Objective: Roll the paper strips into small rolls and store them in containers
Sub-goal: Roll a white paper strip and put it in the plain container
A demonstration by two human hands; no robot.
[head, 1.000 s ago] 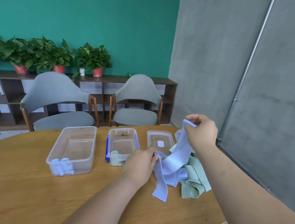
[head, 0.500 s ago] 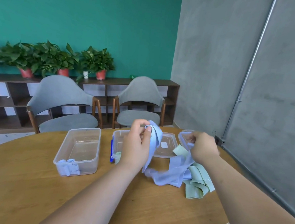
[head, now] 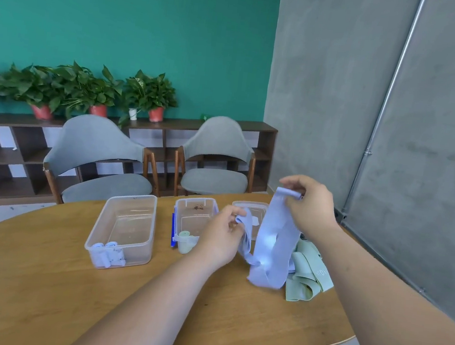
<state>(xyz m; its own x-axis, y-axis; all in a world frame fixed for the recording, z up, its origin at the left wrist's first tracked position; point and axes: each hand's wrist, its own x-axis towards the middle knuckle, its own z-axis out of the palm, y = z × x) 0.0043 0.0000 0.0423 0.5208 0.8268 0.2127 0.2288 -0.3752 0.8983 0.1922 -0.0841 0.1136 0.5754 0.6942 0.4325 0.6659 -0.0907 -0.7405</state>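
Observation:
My right hand (head: 311,207) pinches one end of a long light-blue strip (head: 273,243) and lifts it above the wooden table (head: 37,287). My left hand (head: 220,235) grips the same strip lower down, near its other end. The strip hangs between them in a loop that touches the table. Pale green strips (head: 306,275) lie in a heap under my right forearm. A large clear container (head: 124,230) holds a few blue rolls (head: 109,254) at its near end. A smaller clear container (head: 194,219) holds a green roll (head: 184,242).
A clear lid (head: 250,210) lies behind the strip, and a blue pen-like object (head: 173,230) rests beside the small container. Two grey chairs (head: 103,158) stand at the table's far side. A low shelf with potted plants (head: 93,92) lines the green wall.
My right hand has risen, pulling the strip's end up. My left hand has dropped lower toward the table, still on the strip, so the strip now hangs in a longer loop.

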